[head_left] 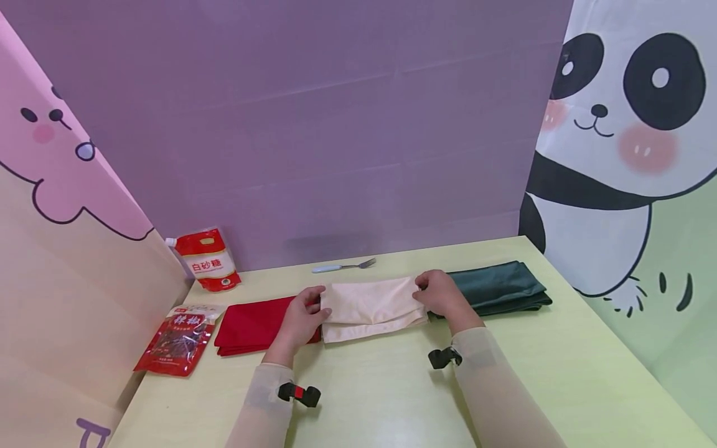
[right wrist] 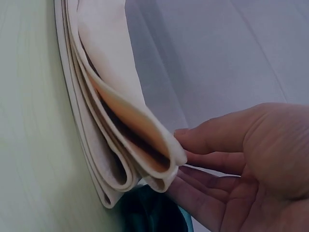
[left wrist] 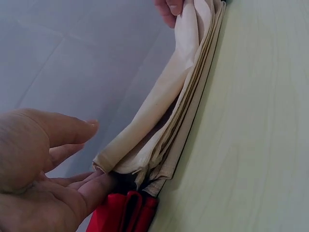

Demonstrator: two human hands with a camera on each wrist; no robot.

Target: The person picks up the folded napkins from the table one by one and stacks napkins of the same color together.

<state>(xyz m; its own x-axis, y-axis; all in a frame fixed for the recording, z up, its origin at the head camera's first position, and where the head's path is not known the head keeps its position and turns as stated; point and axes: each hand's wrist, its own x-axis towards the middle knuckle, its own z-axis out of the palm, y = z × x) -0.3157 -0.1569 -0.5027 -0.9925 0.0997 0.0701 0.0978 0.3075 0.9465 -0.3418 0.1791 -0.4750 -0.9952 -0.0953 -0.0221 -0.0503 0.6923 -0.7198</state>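
Left hand (head_left: 299, 319) and right hand (head_left: 442, 295) pinched opposite ends of the folded cream cloth (head_left: 370, 306), mid-table (head_left: 560, 373), between red cloth (head_left: 252, 323) and green cloth (head_left: 498, 287).

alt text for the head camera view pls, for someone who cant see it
Two hands, the left hand and right hand, grip the ends of a folded cream cloth on a pale table. Beside it lie a red cloth and a dark green cloth.
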